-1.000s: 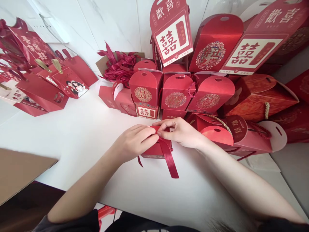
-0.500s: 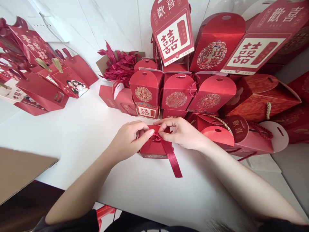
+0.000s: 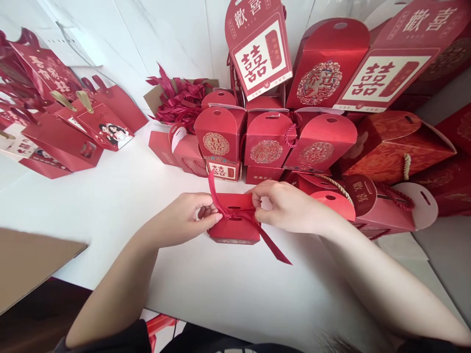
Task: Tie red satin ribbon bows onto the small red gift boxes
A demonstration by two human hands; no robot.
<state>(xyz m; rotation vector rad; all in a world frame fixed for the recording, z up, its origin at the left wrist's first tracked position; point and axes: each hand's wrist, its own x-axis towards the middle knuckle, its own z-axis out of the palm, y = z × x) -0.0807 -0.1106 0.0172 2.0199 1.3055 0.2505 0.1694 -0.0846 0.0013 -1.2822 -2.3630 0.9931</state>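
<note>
A small red gift box [image 3: 235, 233] stands on the white table in front of me, slotted flaps at its top. Dark red satin ribbon [image 3: 273, 246] runs through the slots and crosses in a knot at the middle of the box top. My left hand [image 3: 193, 215] pinches the ribbon at the left of the knot, one end sticking up above the fingers. On the other side, my right hand [image 3: 275, 206] grips the ribbon between thumb and fingers. A loose tail slants down to the right over the box's front corner.
Behind the hands stand several rows of red gift boxes [image 3: 267, 142], some with rope handles. A carton of loose red ribbons [image 3: 180, 100] is at the back wall. Red gift bags [image 3: 106, 122] fill the left rear. A brown cardboard piece [image 3: 37, 264] lies at the left edge.
My hands have drawn apart, left hand to the left and right hand slightly right. The ribbon is pulled out sideways, showing the knot and slots. The loose tail has swung right.
</note>
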